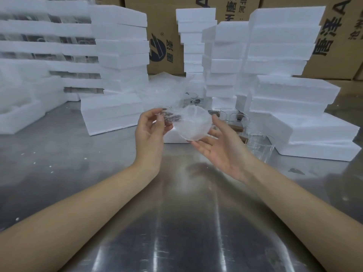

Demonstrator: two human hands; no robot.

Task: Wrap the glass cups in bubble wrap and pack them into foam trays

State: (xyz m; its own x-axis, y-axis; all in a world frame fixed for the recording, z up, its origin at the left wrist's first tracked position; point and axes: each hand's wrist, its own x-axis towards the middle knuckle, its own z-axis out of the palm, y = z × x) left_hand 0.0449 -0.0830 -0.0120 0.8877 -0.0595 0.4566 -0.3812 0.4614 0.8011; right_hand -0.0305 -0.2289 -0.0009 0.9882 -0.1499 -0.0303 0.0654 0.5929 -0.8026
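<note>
A glass cup wrapped in bubble wrap [191, 122] is held in the air above the steel table. My left hand [152, 128] pinches its left end between thumb and fingers. My right hand [218, 148] is spread open, palm up, under and beside the right end, fingertips touching the wrap. Bare glass cups [260, 147] stand on the table to the right, with several more [231, 116] behind my right hand. A foam tray [174, 137] lies on the table just behind the hands, mostly hidden.
Stacks of white foam trays stand left [119, 55], centre [222, 61] and right [294, 95]. Loose bubble wrap [167, 85] lies behind. Cardboard boxes [334, 36] line the back. The steel table [176, 222] stretches toward me.
</note>
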